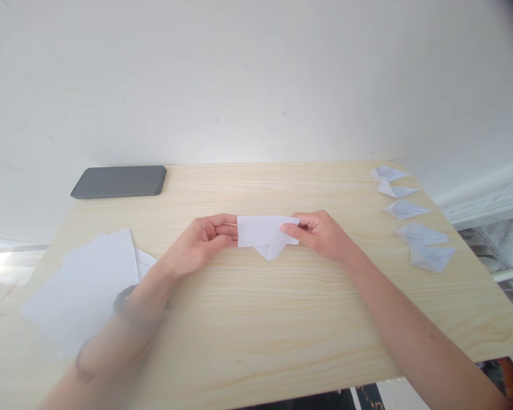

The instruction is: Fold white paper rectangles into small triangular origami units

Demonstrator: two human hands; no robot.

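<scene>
A partly folded sheet of white paper is held up over the middle of the table, with a narrower folded flap pointing down below its straight lower edge. My left hand grips its left edge, the fingers mostly behind the paper. At the right end my right hand pinches it, thumb on the front and fingers behind. Several folded white paper pieces, pointed in shape, lie in a column to the right of my right hand. Left of my left forearm lies a pile of white paper sheets.
A dark grey phone lies at the back left of the light wooden table, near the wall. The table's right edge slants toward me, with patterned floor beyond it. A dark band circles my left wrist.
</scene>
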